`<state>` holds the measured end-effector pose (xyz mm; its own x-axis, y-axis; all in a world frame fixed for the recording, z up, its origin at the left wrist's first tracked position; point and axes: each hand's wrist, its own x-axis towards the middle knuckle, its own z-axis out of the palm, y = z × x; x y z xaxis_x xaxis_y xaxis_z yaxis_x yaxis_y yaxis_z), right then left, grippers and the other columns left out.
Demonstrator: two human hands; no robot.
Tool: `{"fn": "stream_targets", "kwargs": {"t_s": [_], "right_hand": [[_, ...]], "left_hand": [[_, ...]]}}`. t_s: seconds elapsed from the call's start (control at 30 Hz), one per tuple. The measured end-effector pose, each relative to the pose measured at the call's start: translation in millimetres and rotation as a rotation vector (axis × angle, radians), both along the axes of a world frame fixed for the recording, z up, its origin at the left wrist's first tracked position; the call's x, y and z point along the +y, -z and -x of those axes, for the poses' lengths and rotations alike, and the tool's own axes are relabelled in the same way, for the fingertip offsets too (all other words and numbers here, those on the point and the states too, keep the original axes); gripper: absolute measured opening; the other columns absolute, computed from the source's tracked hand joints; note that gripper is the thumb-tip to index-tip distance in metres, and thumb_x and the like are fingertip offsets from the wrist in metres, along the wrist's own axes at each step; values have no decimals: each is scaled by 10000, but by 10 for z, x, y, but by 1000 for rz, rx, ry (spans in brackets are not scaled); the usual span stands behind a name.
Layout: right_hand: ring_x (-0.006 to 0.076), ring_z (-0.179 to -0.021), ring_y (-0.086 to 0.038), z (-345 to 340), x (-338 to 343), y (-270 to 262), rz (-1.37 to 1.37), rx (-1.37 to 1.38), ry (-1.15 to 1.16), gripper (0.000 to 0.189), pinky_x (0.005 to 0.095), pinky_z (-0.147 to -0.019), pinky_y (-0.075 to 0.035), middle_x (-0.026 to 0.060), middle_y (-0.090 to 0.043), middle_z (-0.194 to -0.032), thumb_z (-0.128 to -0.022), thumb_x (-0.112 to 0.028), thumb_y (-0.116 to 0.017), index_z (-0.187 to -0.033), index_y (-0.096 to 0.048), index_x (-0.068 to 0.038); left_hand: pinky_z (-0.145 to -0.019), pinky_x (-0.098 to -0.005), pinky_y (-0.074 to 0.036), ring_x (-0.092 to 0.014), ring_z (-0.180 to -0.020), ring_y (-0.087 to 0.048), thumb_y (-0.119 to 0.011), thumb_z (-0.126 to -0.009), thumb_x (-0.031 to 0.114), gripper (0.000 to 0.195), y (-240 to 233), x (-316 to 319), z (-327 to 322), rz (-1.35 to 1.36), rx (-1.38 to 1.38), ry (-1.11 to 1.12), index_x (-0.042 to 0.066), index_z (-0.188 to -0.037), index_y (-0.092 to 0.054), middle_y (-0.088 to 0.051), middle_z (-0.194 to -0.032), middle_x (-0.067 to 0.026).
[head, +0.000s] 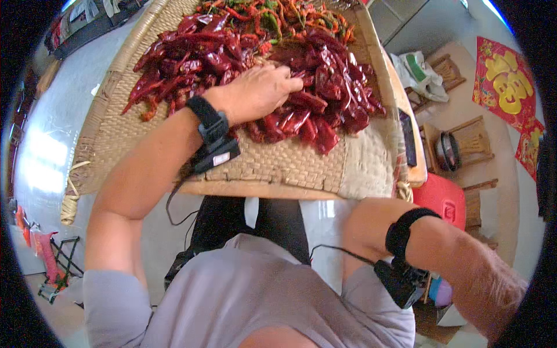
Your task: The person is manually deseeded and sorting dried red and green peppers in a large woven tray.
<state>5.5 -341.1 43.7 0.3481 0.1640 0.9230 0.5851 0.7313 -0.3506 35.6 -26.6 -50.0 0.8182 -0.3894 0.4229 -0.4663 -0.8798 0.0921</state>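
Glossy dark-red dried chili peppers (330,82) lie heaped on a woven bamboo tray (278,163). At the back of the tray are thinner, twisted orange and green peppers (278,19). My left hand (259,91) reaches over the middle of the red heap, back up, fingers bent down and touching peppers; its fingertips are partly hidden, so a grip cannot be made out. A black strap with a small device (213,130) circles that wrist. My right arm is bent away from the tray. Past its black strap, my blurred right hand (474,265) is raised at the lower right, fingers indistinct.
The tray rests on a wooden table (417,167), with a dark flat object (407,137) by its right edge. To the right stand a red plastic stool (439,195), wooden chairs (472,141), a round dark pot (448,150) and a white-and-green sack (420,74). A folding frame (65,261) stands lower left.
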Motion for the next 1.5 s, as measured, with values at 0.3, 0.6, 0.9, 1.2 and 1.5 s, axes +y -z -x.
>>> {"fn": "stream_targets", "kwargs": {"t_s": [0.3, 0.6, 0.9, 1.2, 1.5], "right_hand": [[222, -928, -453, 33, 65, 88, 17, 18, 7, 396, 472, -983, -342, 90, -487, -1052, -962, -446, -430, -1109, -436, -79], [223, -961, -449, 69, 119, 86, 37, 20, -2, 415, 473, -993, -333, 88, -481, -1086, -957, -451, -444, -1143, -430, -80], [224, -993, -445, 40, 107, 241, 32, 34, -11, 438, 475, -1004, -324, 86, -476, -1120, -951, -456, -458, -1177, -424, -82], [225, -1026, -441, -29, 137, 351, 26, 49, -21, 464, 476, -1015, -316, 85, -471, -1154, -946, -462, -473, -1210, -418, -84], [225, -1059, -437, 4, 160, 403, 18, 42, -29, 492, 477, -1026, -307, 83, -466, -1188, -941, -467, -487, -1244, -412, -86]], "left_hand": [[-732, -468, -511, -372, -905, -604, -495, -916, 136, 198, -90, -20, 108, -45, 111, -16, 79, -1105, -503, -540, -984, -155], [-741, -475, -503, -370, -901, -608, -523, -866, 90, 244, 5, 13, 101, -58, 73, -36, 69, -1109, -513, -543, -968, -164], [-748, -478, -499, -380, -901, -600, -482, -908, 124, 198, 19, 0, 50, -41, 69, 22, 80, -1095, -527, -547, -948, -166], [-741, -461, -520, -364, -901, -616, -496, -906, 124, 207, 60, -46, 84, -72, -21, -35, 87, -1107, -527, -549, -956, -152], [-702, -473, -532, -369, -848, -634, -485, -907, 118, 231, 90, -92, 89, -89, -74, -54, 96, -1134, -522, -561, -936, -149]]}}
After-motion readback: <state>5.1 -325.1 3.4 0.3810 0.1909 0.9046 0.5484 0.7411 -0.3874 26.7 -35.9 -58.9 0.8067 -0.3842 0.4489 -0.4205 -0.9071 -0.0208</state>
